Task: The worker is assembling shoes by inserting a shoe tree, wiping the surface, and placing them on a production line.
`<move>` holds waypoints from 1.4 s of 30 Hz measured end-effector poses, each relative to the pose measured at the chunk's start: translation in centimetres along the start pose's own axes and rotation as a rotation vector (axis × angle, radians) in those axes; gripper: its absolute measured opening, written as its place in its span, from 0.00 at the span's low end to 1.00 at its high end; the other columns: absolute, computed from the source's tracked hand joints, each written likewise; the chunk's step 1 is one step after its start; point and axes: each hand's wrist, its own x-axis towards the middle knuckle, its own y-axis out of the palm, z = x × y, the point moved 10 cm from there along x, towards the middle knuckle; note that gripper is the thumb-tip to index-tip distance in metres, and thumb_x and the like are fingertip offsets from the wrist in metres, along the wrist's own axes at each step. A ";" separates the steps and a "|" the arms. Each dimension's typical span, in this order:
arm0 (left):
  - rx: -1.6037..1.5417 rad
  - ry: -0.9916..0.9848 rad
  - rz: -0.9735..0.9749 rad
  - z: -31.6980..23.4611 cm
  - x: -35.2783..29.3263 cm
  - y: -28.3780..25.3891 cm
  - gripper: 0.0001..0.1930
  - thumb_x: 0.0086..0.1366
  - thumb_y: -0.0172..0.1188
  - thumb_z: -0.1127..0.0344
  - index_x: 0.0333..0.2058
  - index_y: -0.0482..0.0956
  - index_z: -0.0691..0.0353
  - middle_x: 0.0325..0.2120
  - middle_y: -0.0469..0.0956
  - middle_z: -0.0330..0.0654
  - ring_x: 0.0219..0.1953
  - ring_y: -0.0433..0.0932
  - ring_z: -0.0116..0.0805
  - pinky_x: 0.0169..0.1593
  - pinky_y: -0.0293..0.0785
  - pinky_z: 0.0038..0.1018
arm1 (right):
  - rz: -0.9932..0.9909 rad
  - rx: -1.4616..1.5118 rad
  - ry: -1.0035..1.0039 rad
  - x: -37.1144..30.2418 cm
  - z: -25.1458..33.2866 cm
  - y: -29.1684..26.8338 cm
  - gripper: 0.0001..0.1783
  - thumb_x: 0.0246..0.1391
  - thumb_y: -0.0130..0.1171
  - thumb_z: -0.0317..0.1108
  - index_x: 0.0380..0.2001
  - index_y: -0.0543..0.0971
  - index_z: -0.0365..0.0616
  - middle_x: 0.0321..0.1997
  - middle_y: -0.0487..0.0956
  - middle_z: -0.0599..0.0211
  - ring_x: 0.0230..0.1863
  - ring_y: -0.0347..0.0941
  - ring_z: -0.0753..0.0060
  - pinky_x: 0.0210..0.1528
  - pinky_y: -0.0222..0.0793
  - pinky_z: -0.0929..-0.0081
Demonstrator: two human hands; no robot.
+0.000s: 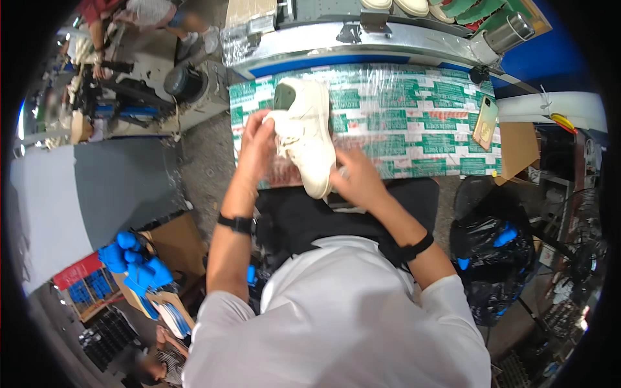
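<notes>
Surface: a worktable (pixel 414 123) covered in green-and-white printed sheet under clear plastic film, set in a crowded workshop.
Shoe: a cream-white lace-up sneaker (pixel 305 132) lies near the table's left front edge, toe toward the person.
Left hand (pixel 257 143): fingers closed on the sneaker's laces and side.
Right hand (pixel 358 178): pressed against the toe end; grip unclear.
Right edge: a phone in a yellowish case (pixel 486 122).
Floor right: black plastic bag (pixel 491 252).

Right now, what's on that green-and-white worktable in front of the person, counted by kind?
Cream shoe, held between the left hand and right hand: 1
Phone lying at the table's right end: 1
Total: 2 things on the table, plus the 2 hands.
</notes>
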 end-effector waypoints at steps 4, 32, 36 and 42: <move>-0.083 -0.147 -0.169 2.9 -2.5 1.0 0.32 0.78 0.70 0.54 0.73 0.73 0.61 0.67 0.80 0.46 0.66 0.81 0.38 0.67 0.80 0.39 | -0.142 0.099 -0.157 0.0 4.3 1.1 0.35 0.56 0.73 0.43 0.65 0.81 0.39 0.40 0.79 0.49 0.47 0.78 0.41 0.53 0.76 0.48; 1.446 1.221 -0.172 -27.8 35.0 22.4 0.44 0.54 0.85 0.60 0.66 0.78 0.76 0.66 0.78 0.62 0.67 0.79 0.54 0.73 0.71 0.42 | -0.441 -0.593 -0.056 2.3 -10.5 -13.7 0.27 0.49 0.73 0.44 0.54 0.87 0.50 0.50 0.79 0.58 0.49 0.79 0.52 0.51 0.76 0.55; 1.094 0.215 -0.038 -14.5 44.2 27.8 0.50 0.59 0.84 0.43 0.71 0.74 0.68 0.59 0.85 0.50 0.60 0.84 0.46 0.67 0.77 0.45 | -0.433 -0.549 -0.108 2.6 -9.7 -13.5 0.27 0.49 0.73 0.45 0.53 0.87 0.50 0.49 0.79 0.59 0.47 0.79 0.55 0.51 0.74 0.59; 0.853 0.076 -0.110 -8.2 50.4 29.5 0.46 0.54 0.89 0.49 0.61 0.80 0.77 0.52 0.88 0.49 0.44 0.89 0.41 0.43 0.86 0.39 | -0.454 -0.520 -0.082 2.4 -10.0 -13.1 0.27 0.45 0.74 0.45 0.51 0.88 0.51 0.52 0.81 0.57 0.48 0.80 0.54 0.53 0.77 0.56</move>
